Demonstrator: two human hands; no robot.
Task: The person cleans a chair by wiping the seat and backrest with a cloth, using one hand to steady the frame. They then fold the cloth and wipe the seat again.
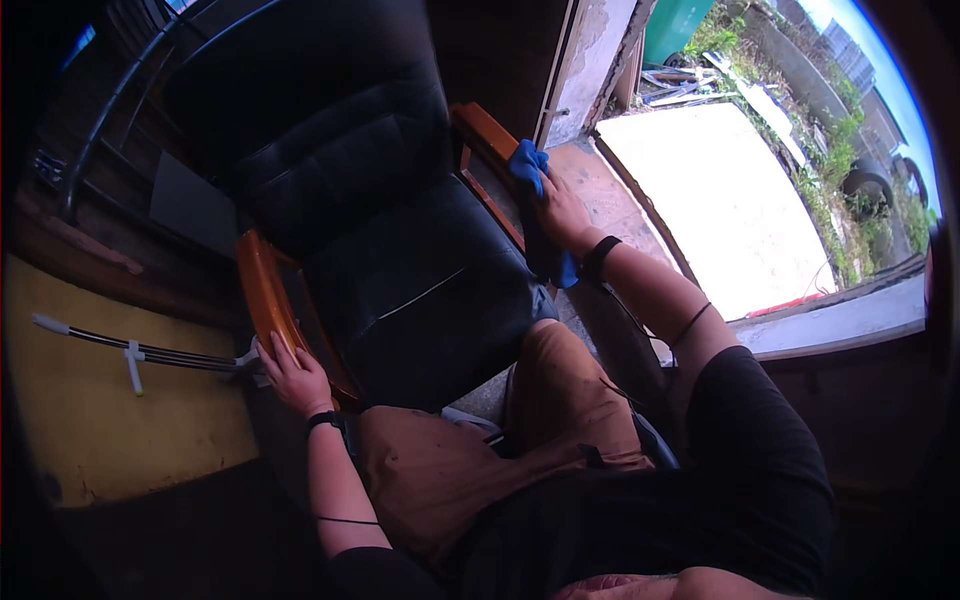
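A black leather office chair point(410, 270) with wooden armrests stands in front of my knees, its seat toward me. My right hand point(565, 212) presses a crumpled blue cloth point(527, 165) against the right armrest point(485, 130); more of the cloth hangs down on the outer side below the hand. My left hand point(298, 385) lies on the front end of the left armrest point(265, 280), fingers stretched along the wood. The left thumb is not clearly visible. Both wrists wear dark bands.
Left of the chair, a thin metal rod with white fittings point(150, 352) lies on a yellow board point(150, 420). On the right, a doorway opens onto a bright white panel point(715, 200), weeds, tyres point(868, 187) and a green bin point(675, 30). Curved dark metal tubing point(100, 130) stands at far left.
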